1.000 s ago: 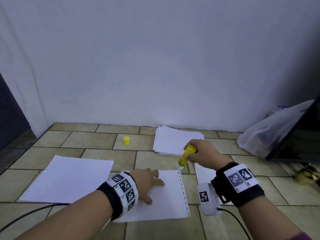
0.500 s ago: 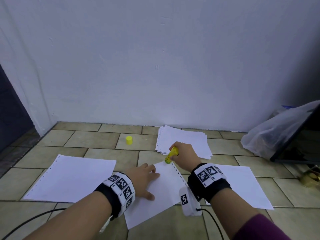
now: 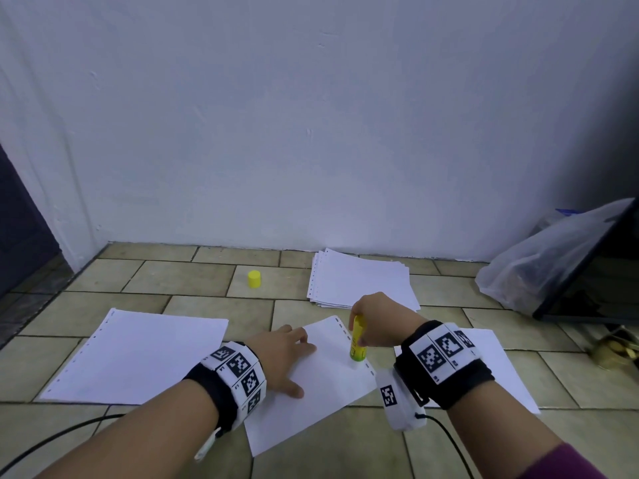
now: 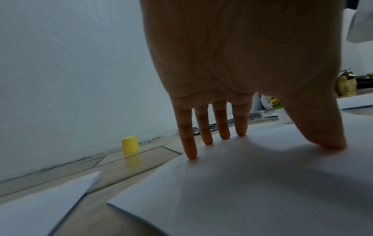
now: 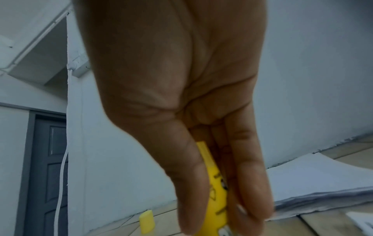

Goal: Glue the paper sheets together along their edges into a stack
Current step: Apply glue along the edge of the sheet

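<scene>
A white sheet with punched edges (image 3: 321, 392) lies skewed on the tiled floor. My left hand (image 3: 283, 357) rests flat on it, and the straight fingers (image 4: 203, 127) press the paper (image 4: 262, 183) down. My right hand (image 3: 377, 321) grips a yellow glue stick (image 3: 357, 337), tip down on the sheet's punched right edge; in the right wrist view thumb and fingers pinch the glue stick (image 5: 215, 188). A second sheet (image 3: 498, 371) lies under my right wrist. A third sheet (image 3: 138, 354) lies to the left. A stack of sheets (image 3: 359, 280) sits near the wall.
The yellow glue cap (image 3: 254, 279) stands on the tiles near the wall, left of the stack. A clear plastic bag (image 3: 539, 267) and a dark panel (image 3: 601, 271) are at the right. A black cable (image 3: 58, 440) runs along the floor by my left arm.
The sheet under my left hand has turned askew. My right hand has drawn the glue stick back along the punched edge, from the sheet's far corner toward me.
</scene>
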Tool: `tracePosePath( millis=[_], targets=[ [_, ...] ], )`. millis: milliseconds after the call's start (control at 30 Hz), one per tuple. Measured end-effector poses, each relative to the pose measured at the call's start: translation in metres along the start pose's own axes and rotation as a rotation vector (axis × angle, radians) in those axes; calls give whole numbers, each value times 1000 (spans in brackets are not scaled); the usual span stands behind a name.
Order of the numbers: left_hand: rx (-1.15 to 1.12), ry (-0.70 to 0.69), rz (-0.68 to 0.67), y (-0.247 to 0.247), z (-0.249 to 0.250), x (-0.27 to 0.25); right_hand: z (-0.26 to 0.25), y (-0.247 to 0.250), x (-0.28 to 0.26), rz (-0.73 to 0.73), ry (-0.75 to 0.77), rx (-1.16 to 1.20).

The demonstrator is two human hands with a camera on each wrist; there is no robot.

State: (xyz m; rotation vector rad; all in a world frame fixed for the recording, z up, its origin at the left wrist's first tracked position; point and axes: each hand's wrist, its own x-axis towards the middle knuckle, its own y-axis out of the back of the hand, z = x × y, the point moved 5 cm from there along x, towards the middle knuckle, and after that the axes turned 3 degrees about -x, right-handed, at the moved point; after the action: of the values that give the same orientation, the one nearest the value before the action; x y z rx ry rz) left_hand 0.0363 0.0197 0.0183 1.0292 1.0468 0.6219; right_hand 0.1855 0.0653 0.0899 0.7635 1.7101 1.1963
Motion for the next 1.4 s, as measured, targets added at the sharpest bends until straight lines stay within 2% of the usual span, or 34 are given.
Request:
tracePosePath(
  millis=[233, 367, 500, 733, 867, 967, 1067, 1200, 1400],
  targets=[
    [81, -13, -52, -2, 0, 1, 1, -4, -8, -64, -7, -36],
    [128, -11, -67, 1, -2, 0, 6, -1, -10, -63, -29, 29],
    [96, 32, -89, 5, -7, -4, 13, 14, -13, 35, -44, 154],
    [12, 9, 2, 0, -2, -10, 16, 20, -9, 119, -54, 348],
    [31, 16, -12, -3, -3, -9, 16, 14, -5, 147, -65, 391],
    [84, 78, -34, -3, -4, -7, 14, 12, 0, 196, -62, 416],
    [97, 140, -18, -3, -1, -6, 10, 8, 7, 243, -59, 438],
    [53, 157, 16, -7, 2, -4, -3, -1, 21, 295, -24, 436],
    [66, 167, 10, -8, 3, -5, -30, -17, 40, 288, 24, 450]
  ],
)
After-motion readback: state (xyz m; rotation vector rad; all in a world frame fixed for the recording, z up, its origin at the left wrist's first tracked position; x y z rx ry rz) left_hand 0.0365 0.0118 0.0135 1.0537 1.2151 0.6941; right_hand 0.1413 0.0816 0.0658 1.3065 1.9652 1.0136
